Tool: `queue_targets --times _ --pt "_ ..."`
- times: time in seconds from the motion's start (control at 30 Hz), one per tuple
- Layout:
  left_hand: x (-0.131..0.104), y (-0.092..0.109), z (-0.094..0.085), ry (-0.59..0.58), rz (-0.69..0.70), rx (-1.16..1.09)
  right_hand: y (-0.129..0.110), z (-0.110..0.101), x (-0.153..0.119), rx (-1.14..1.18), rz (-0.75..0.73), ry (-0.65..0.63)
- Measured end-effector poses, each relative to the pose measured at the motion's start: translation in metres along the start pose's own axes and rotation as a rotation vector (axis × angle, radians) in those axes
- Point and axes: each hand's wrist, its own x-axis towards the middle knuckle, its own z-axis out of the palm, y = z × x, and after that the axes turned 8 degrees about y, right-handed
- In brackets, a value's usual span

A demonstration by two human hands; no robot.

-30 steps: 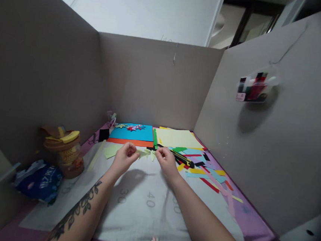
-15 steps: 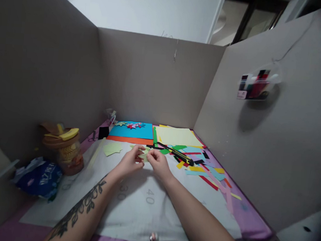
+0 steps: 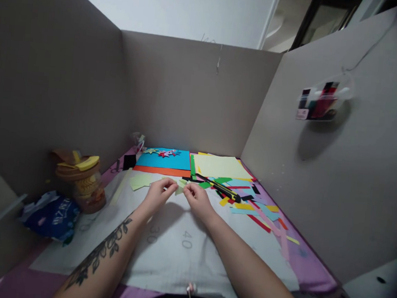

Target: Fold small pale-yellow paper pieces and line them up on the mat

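Over the white sheet, my left hand [image 3: 161,193] and my right hand [image 3: 197,197] face each other with a small gap between them. A small folded piece of pale green paper [image 3: 182,184] shows in that gap, with pointed edges. My right thumb and forefinger pinch its right side. The left fingertips are closed together at its left side; they partly hide what they grip. Left of my left hand lies a loose cut piece of pale green paper [image 3: 140,181]. A black and yellow utility knife [image 3: 225,191] lies on paper scraps beyond my right hand.
Coloured paper strips [image 3: 258,214] spread over the right side. Small paper stars [image 3: 165,153] rest on a blue sheet [image 3: 180,161], beside pale yellow sheets [image 3: 223,166]. At left stand a brown cup [image 3: 89,188] and a blue packet [image 3: 51,217]. Grey panels [image 3: 196,93] enclose the table.
My left hand has turned and its fingers have closed into a pinch; before, they were spread around the pale green paper. My right hand stays pinched nearly in place. The view has shifted slightly.
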Motion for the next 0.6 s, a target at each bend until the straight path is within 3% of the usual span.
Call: queue_targets --times 0.17,0.27,0.4,0.47,0.6 --pt "0.005 -0.004 -0.005 0.095 -0.133 -0.136 0.006 -0.012 0.007 -0.018 0.047 0.096" --pt "0.007 -0.006 -0.004 0.106 -0.214 -0.218 0.006 -0.014 0.005 -0.102 -0.093 0.127" --pt "0.004 -0.004 0.001 0.008 -0.256 -0.286 -0.001 -0.006 -0.002 -0.140 -0.244 0.099" --pt "0.002 -0.004 0.003 -0.039 -0.226 -0.267 -0.002 -0.002 -0.005 -0.097 -0.208 0.107" --pt "0.001 -0.006 0.005 -0.070 -0.212 -0.208 0.006 0.002 -0.004 0.090 -0.004 0.139"
